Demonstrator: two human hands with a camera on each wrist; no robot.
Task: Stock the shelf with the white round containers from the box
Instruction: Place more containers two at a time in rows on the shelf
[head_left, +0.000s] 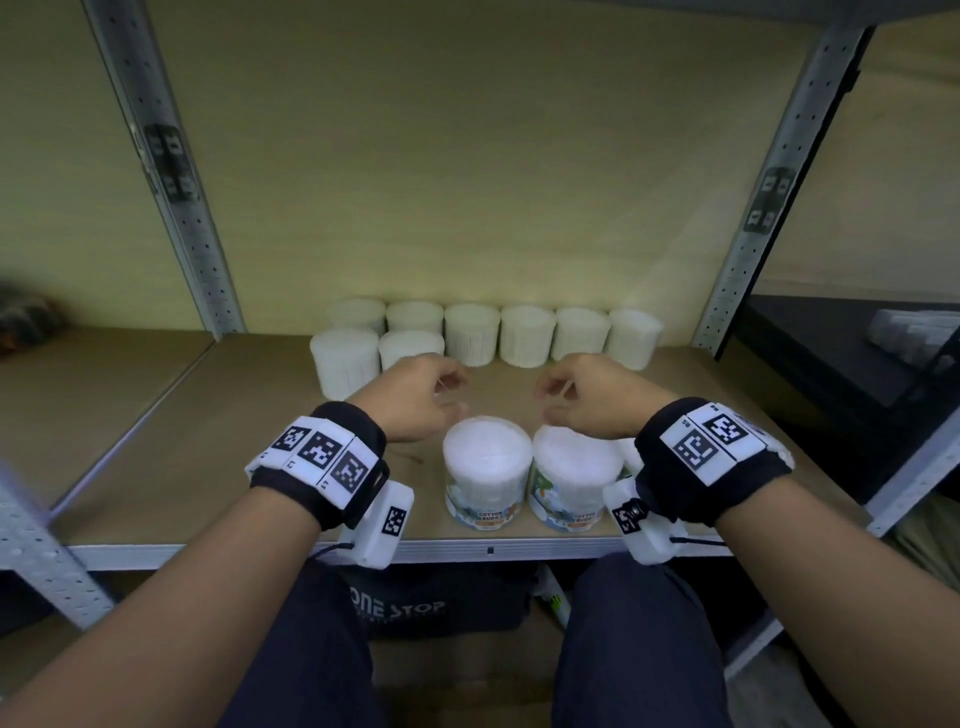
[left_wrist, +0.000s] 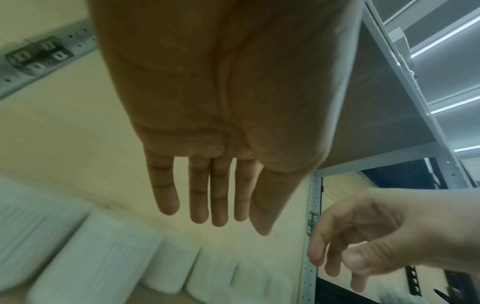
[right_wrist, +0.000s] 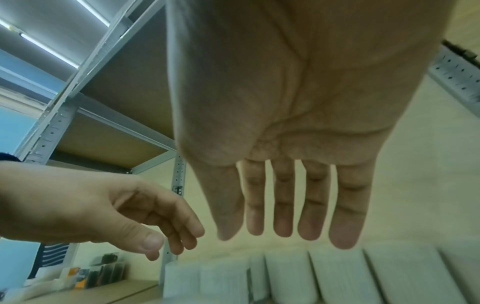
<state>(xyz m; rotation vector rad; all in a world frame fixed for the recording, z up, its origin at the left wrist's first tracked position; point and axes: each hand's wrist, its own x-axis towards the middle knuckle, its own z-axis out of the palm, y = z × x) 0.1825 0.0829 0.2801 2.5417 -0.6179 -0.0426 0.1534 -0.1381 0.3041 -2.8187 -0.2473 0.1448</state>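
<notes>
Two empty hands hover over cotton-bud containers on a shelf.

The left hand (head_left: 415, 400) and right hand (head_left: 589, 397) hang above the shelf board (head_left: 208, 441), fingers straight and loose in the wrist views, each grip holding nothing. Just below them, at the front edge, stand two white round containers (head_left: 488, 470), side by side, with clear walls, white tops and colourful labels reading "COTTON BUDS". A back row of containers (head_left: 524, 335) lines the rear. Likely next: slide the front pair back to join the rows, gripping low on the sides, keeping them upright and nudging no neighbours over.
</notes>
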